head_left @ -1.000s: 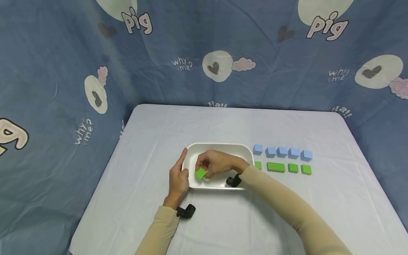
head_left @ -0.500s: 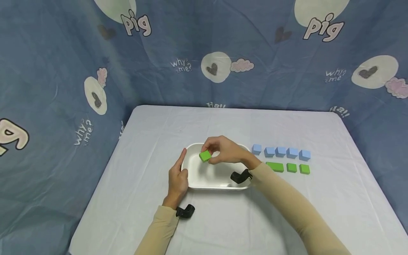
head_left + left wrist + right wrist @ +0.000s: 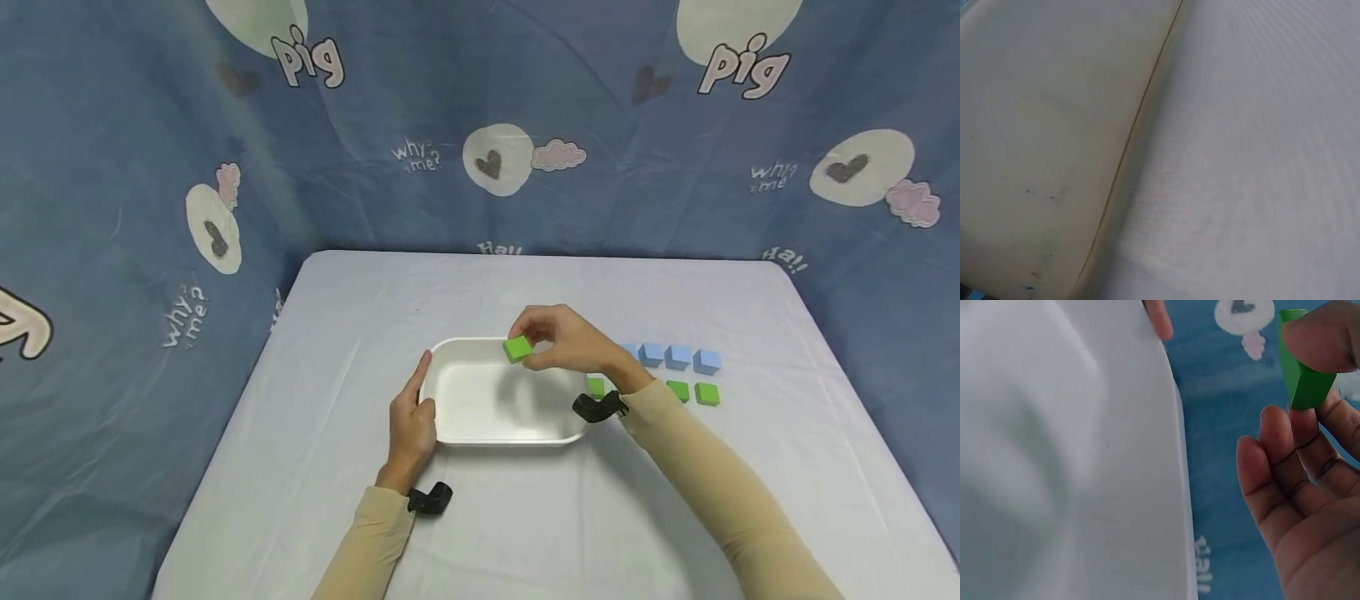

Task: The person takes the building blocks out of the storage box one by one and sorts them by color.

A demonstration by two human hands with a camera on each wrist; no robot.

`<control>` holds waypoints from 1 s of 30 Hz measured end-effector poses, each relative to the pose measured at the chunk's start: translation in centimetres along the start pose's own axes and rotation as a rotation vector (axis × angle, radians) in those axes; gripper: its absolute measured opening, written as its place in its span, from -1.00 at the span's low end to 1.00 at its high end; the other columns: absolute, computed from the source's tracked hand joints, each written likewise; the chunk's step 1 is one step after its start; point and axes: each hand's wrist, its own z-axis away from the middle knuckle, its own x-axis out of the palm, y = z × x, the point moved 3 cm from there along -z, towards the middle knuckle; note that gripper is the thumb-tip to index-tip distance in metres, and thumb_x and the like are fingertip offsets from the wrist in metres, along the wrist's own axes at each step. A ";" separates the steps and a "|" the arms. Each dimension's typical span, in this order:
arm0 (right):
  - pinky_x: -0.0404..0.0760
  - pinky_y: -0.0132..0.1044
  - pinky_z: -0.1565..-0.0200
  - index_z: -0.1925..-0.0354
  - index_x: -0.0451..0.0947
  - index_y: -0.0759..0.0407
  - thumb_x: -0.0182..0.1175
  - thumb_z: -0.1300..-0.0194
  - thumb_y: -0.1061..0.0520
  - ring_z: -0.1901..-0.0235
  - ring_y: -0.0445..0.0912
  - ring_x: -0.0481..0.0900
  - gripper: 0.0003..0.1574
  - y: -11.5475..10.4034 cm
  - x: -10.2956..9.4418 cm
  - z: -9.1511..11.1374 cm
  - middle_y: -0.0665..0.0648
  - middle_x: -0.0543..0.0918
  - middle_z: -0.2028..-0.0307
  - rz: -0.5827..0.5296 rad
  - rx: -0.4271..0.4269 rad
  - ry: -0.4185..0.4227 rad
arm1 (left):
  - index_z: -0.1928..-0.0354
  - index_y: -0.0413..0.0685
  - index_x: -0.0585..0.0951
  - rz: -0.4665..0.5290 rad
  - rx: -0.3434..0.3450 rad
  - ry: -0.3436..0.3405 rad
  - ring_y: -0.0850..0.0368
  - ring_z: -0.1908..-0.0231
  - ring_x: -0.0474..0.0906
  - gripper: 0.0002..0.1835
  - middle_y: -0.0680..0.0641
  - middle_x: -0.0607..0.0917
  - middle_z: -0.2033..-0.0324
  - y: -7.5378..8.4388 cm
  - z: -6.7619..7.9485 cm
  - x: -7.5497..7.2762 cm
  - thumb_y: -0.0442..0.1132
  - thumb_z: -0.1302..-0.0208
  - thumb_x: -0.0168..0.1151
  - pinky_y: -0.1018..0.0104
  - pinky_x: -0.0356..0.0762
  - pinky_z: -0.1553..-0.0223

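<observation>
In the head view my right hand [image 3: 573,337] pinches a small green block [image 3: 517,348] between thumb and fingertips. The block is held up over the far rim of a white rectangular tray [image 3: 457,421]. Seen from the right wrist, the thumb presses one face of the green block [image 3: 1310,381], and the other fingers curl loosely below it. My left hand [image 3: 411,429] rests against the tray's left end, its index finger straight along the outer side and its thumb near the rim. From the left wrist, only the tray [image 3: 1054,125] and white cloth show; that hand's fingers are hidden.
Right of the tray stands a row of blue blocks [image 3: 678,357], partly behind my right hand. Nearer is a row of green blocks [image 3: 707,394], partly covered by the right wrist. A white cloth [image 3: 360,333] covers the table; a blue patterned curtain [image 3: 390,200] hangs around it.
My right hand has lifted the green block from low inside the tray, then carried it right and away to the far rim. The left hand keeps its place at the tray.
</observation>
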 end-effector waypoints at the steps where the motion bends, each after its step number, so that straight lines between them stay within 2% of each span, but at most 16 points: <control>1: 0.63 -0.02 0.01 0.06 0.68 0.19 0.38 -0.11 0.45 0.21 0.13 0.60 -0.58 0.1 -0.3 0.4 0.17 0.63 0.13 0.001 0.007 0.009 | -0.48 -0.35 0.27 0.002 -0.002 -0.003 -0.04 -0.48 0.17 -0.24 -0.20 0.30 -0.46 0.0 0.0 0.0 -0.65 -0.14 -0.21 0.25 0.11 -0.46; 11: 0.64 -0.03 0.00 0.05 0.67 0.24 0.37 -0.15 0.45 0.15 0.14 0.63 -0.63 1.3 -3.9 4.4 0.23 0.65 0.11 0.009 0.049 0.118 | -0.49 -0.37 0.25 0.026 -0.004 -0.031 -0.05 -0.48 0.16 -0.23 -0.26 0.27 -0.48 -0.1 -0.2 0.0 -0.65 -0.13 -0.21 0.15 0.14 -0.46; 14: 0.65 -0.08 -0.01 0.05 0.67 0.24 0.36 -0.15 0.45 0.13 0.12 0.63 -0.63 1.6 -4.9 5.8 0.23 0.65 0.10 0.016 0.064 0.154 | -0.48 -0.39 0.25 0.033 0.001 -0.032 -0.08 -0.48 0.17 -0.23 -0.30 0.27 -0.47 -0.1 -0.3 0.2 -0.66 -0.12 -0.22 0.11 0.14 -0.46; 18: 0.65 -0.15 -0.04 0.05 0.66 0.27 0.36 -0.13 0.45 0.09 0.11 0.64 -0.62 1.7 -6.4 7.7 0.24 0.65 0.09 0.040 0.085 0.201 | -0.48 -0.38 0.26 0.025 -0.003 -0.023 -0.05 -0.48 0.18 -0.24 -0.28 0.28 -0.47 0.0 -0.2 0.3 -0.66 -0.13 -0.23 0.15 0.15 -0.45; 21: 0.64 -0.18 -0.09 0.03 0.64 0.31 0.36 -0.13 0.48 0.04 0.11 0.64 -0.60 1.8 -7.5 9.1 0.26 0.64 0.07 0.054 0.104 0.235 | -0.49 -0.36 0.25 0.028 -0.007 -0.020 -0.03 -0.48 0.17 -0.24 -0.26 0.27 -0.48 -0.1 -0.2 0.4 -0.66 -0.15 -0.24 0.09 0.15 -0.46; 26: 0.65 -0.27 -0.06 0.01 0.64 0.31 0.38 -0.14 0.48 0.01 0.02 0.65 -0.58 2.0 -9.4 12.1 0.24 0.64 0.04 0.109 0.166 0.315 | -0.50 -0.38 0.22 0.045 0.003 -0.028 -0.08 -0.48 0.16 -0.23 -0.30 0.25 -0.48 -0.2 -0.2 0.5 -0.67 -0.15 -0.25 -0.12 0.15 -0.44; 30: 0.65 -0.37 0.00 -0.04 0.63 0.35 0.39 -0.16 0.45 0.04 -0.09 0.65 -0.56 1.9 -10.9 14.8 0.24 0.63 0.02 0.173 0.216 0.377 | -0.49 -0.38 0.24 0.037 0.019 -0.026 -0.09 -0.47 0.17 -0.24 -0.32 0.26 -0.47 -0.2 -0.2 0.4 -0.68 -0.16 -0.25 -0.14 0.17 -0.43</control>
